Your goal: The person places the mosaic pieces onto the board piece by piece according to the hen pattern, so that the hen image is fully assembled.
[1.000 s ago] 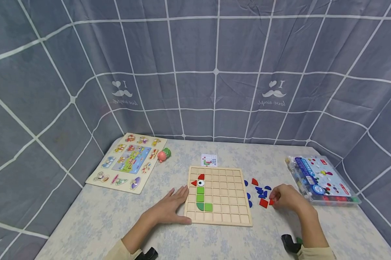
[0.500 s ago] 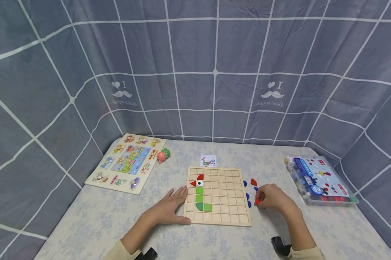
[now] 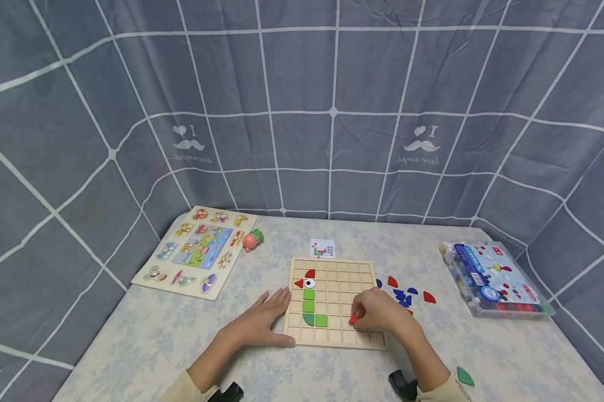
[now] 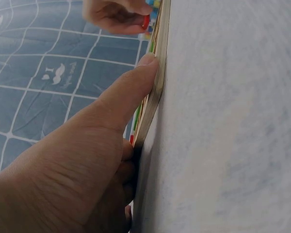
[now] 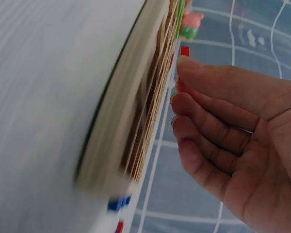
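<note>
A wooden grid board (image 3: 342,339) lies on the table with red, green and white eye pieces in its left columns. My left hand (image 3: 263,321) rests along its left edge, fingers spread; in the left wrist view the thumb (image 4: 131,87) lies against the board's side. Over the right half of the board, my right hand (image 3: 379,310) pinches a small red piece (image 3: 353,319) between thumb and fingertips. The same red piece (image 5: 185,51) sticks out past the thumb in the right wrist view. Two green squares (image 3: 308,293) and a green quarter-round (image 3: 308,319) sit in the grid.
Right of the board lie blue pieces (image 3: 399,296), red quarter-rounds (image 3: 429,297) and a green one (image 3: 465,376). A clear plastic case (image 3: 498,279) stands at the right. Behind the board is a pattern card (image 3: 322,248). A picture puzzle (image 3: 196,251) and a small toy (image 3: 253,239) are at left.
My right hand has taken the red piece from the loose pile and carried it left over the board, uncovering the blue pieces. The left hand has stayed in place.
</note>
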Demonstrator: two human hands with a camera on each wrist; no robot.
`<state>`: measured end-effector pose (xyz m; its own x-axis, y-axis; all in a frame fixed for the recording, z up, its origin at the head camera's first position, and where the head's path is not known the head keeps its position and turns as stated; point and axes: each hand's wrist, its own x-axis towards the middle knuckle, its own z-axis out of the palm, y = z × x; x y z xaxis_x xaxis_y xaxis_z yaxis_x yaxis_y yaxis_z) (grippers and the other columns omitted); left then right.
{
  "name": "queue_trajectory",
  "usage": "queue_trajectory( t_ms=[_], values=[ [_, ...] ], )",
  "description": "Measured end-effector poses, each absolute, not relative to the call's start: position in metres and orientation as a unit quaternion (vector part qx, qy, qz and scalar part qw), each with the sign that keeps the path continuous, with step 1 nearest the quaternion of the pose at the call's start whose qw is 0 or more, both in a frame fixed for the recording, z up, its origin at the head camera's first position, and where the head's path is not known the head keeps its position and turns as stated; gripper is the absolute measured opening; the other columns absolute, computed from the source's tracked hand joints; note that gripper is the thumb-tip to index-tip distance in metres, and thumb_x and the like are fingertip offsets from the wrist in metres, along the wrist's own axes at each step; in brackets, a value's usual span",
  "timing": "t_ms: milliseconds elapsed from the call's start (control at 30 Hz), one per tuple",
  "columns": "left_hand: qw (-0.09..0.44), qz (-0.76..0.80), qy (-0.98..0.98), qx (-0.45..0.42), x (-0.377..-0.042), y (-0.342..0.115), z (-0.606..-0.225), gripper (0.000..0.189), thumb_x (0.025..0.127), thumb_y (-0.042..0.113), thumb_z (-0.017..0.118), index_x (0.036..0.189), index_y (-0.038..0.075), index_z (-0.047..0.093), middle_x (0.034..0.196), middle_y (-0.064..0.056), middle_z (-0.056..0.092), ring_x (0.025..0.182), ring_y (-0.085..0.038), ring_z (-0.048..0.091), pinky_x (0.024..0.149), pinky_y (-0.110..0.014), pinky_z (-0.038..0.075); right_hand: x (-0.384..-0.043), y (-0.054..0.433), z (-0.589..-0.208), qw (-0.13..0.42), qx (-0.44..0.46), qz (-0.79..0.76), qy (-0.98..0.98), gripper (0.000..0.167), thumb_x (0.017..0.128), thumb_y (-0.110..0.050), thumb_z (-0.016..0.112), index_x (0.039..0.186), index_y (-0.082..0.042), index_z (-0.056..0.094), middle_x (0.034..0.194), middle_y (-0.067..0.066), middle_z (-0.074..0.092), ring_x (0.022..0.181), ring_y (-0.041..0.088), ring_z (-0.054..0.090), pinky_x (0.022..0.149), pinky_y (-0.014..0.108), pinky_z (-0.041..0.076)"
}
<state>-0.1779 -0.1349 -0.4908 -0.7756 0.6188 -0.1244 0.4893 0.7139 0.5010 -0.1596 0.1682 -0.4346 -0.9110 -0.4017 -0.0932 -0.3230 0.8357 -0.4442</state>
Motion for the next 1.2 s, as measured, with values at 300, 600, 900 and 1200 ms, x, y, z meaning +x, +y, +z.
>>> queue_trajectory(
  t_ms=[300,600,900,1200],
  values=[
    [0.148,0.227,0.914,0.301,-0.179,-0.134,-0.491,0.109,0.078,0.064,0.068,0.155,0.005,0.019,0.164,-0.009,0.016,0.153,-0.025,0.015,0.125,-0.051,0.01,-0.16,0.126,-0.433,0.121,-0.264,-0.21,0.933,0.015,0.072,-0.012,0.084,0.076,-0.013,0.069,0.06,-0.011,0.054,0.058,0.003,0.045,0.054,0.017,0.041],
    [0.151,0.237,0.912,0.299,-0.176,-0.133,-0.487,0.11,0.077,0.062,0.07,0.155,0.003,0.02,0.163,-0.011,0.017,0.152,-0.026,0.016,0.125,-0.05,0.01,-0.158,0.11,-0.438,0.131,-0.285,-0.181,0.932,0.018,0.07,-0.01,0.086,0.077,-0.013,0.07,0.06,-0.01,0.054,0.056,0.002,0.045,0.054,0.017,0.042],
    [0.146,0.229,0.916,0.296,-0.176,-0.135,-0.488,0.11,0.077,0.064,0.069,0.155,0.004,0.02,0.163,-0.01,0.018,0.152,-0.024,0.016,0.125,-0.049,0.011,-0.157,0.11,-0.438,0.145,-0.278,-0.188,0.931,0.02,0.068,-0.016,0.088,0.079,-0.015,0.071,0.062,-0.012,0.054,0.058,0.002,0.046,0.055,0.016,0.042],
    [0.146,0.228,0.915,0.298,-0.178,-0.135,-0.491,0.11,0.077,0.065,0.068,0.155,0.004,0.02,0.164,-0.009,0.017,0.153,-0.024,0.015,0.125,-0.049,0.01,-0.156,0.111,-0.439,0.141,-0.299,-0.199,0.923,0.016,0.069,-0.013,0.087,0.074,-0.014,0.072,0.063,-0.012,0.058,0.058,-0.001,0.047,0.055,0.015,0.043]
  ],
)
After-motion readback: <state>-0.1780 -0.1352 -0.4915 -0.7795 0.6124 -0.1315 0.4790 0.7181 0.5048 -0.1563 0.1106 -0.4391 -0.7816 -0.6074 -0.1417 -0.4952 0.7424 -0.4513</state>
